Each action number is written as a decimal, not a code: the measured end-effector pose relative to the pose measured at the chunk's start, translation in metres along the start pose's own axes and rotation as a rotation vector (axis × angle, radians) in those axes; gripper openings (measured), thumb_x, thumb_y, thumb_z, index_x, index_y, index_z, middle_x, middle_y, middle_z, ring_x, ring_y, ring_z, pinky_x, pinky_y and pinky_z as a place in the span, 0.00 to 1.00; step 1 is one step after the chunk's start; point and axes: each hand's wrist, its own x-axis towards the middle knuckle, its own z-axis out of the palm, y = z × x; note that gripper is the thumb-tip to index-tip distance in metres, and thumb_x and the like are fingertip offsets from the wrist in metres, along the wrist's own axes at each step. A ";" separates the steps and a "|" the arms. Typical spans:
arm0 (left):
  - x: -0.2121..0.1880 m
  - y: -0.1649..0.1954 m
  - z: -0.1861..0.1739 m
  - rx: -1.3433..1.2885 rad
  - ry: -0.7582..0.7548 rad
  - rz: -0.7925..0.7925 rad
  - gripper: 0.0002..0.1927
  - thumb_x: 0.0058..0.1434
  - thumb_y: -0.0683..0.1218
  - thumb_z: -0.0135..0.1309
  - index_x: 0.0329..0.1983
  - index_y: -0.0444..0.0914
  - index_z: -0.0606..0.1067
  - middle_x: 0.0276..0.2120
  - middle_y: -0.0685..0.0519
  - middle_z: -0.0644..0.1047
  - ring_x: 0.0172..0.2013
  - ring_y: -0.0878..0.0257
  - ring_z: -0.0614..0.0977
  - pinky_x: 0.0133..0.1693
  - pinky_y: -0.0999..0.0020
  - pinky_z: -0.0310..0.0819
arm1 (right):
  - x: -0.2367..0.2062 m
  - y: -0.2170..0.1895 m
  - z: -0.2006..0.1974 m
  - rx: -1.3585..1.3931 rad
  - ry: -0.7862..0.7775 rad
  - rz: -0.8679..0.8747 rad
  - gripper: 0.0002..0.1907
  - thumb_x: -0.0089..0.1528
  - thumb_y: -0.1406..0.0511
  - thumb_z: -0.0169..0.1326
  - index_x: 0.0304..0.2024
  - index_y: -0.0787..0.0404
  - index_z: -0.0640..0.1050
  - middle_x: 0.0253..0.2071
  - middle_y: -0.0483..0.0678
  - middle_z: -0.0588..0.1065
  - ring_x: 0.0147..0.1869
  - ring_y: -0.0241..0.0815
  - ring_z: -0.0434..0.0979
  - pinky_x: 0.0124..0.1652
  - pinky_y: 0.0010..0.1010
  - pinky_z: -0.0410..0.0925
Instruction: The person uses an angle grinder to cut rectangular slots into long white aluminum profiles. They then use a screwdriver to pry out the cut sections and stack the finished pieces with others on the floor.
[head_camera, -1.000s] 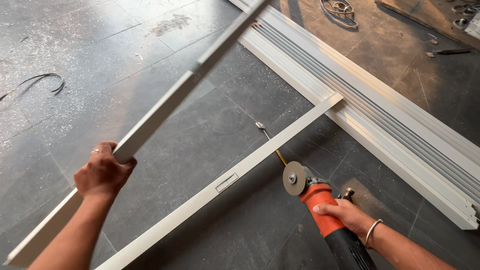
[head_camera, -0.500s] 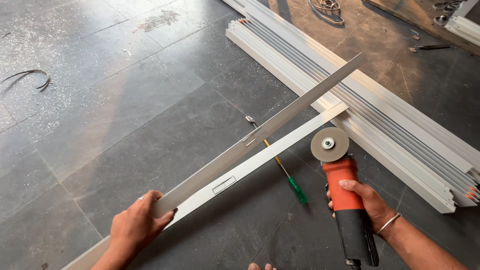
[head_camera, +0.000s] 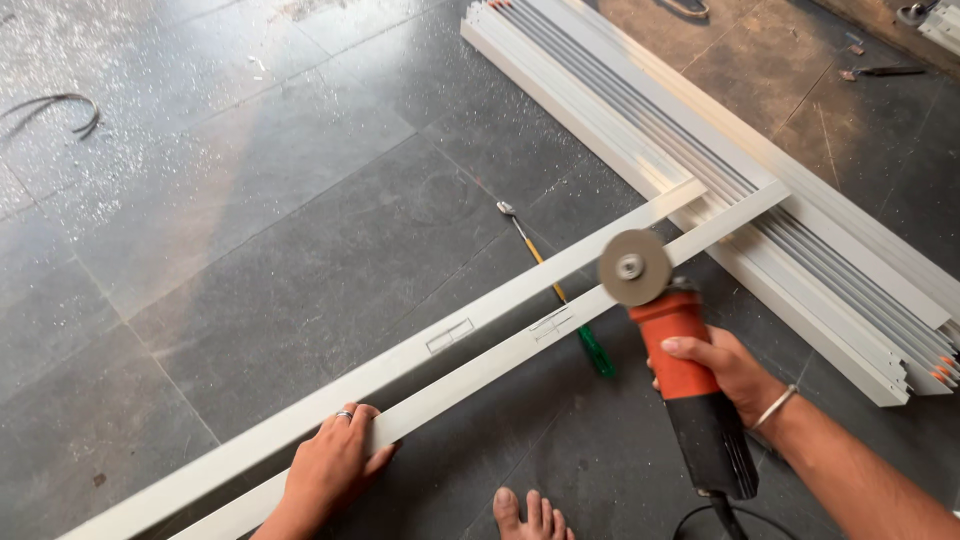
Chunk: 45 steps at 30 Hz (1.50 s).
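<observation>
Dark tiled floor. Left hand pressing flat on near white bar; right hand gripping orange grinder, disc above bar, uncut.

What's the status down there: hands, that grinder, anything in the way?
Left hand flat on the nearer white bar. Right hand grips the orange angle grinder, disc just above that bar. Green-handled screwdriver lies under both bars; bare foot close by.
</observation>
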 end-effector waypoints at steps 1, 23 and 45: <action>-0.001 0.002 0.000 0.064 -0.052 -0.028 0.30 0.59 0.65 0.54 0.55 0.41 0.69 0.51 0.50 0.75 0.50 0.55 0.79 0.41 0.58 0.81 | 0.005 0.000 0.002 -0.088 -0.003 0.005 0.31 0.51 0.54 0.61 0.48 0.70 0.75 0.34 0.56 0.78 0.33 0.47 0.81 0.32 0.38 0.77; 0.064 0.101 0.018 0.016 -0.099 0.003 0.35 0.53 0.67 0.60 0.56 0.44 0.69 0.72 0.47 0.59 0.68 0.49 0.61 0.62 0.37 0.54 | 0.046 -0.016 0.006 -1.078 0.101 0.067 0.29 0.46 0.47 0.65 0.42 0.58 0.82 0.38 0.50 0.83 0.44 0.46 0.84 0.46 0.36 0.73; 0.065 0.107 0.009 0.086 -0.215 -0.007 0.34 0.58 0.68 0.55 0.56 0.40 0.68 0.74 0.46 0.53 0.73 0.48 0.52 0.69 0.37 0.42 | 0.056 0.004 0.001 -1.177 0.063 0.099 0.36 0.44 0.42 0.64 0.45 0.58 0.80 0.41 0.53 0.82 0.45 0.50 0.83 0.47 0.39 0.73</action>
